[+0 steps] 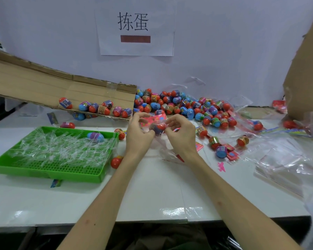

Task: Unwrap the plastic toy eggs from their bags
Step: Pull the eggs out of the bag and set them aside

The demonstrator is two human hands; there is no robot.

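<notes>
A white tabletop point(152, 195) runs up to a white wall. At far left, a brown cardboard flap point(43, 85) carries a few red-and-blue plastic eggs point(103, 108). Below it, a green perforated plastic tray point(43, 175) is strewn with clear plastic strips. In the middle, the left hand point(136, 136) and right hand point(181, 134) pinch a clear pink-topped bag point(155, 118) above the table. Their fingers curl round the red-and-purple toy egg point(160, 128) inside. Behind lies a heap of bright plastic eggs point(179, 105). Crumpled clear bags point(278, 159) lie at right.

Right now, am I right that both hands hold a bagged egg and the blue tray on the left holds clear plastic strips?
Only the colour is wrong: the head view shows the tray is green. The left hand and right hand do hold the bagged egg.
</notes>
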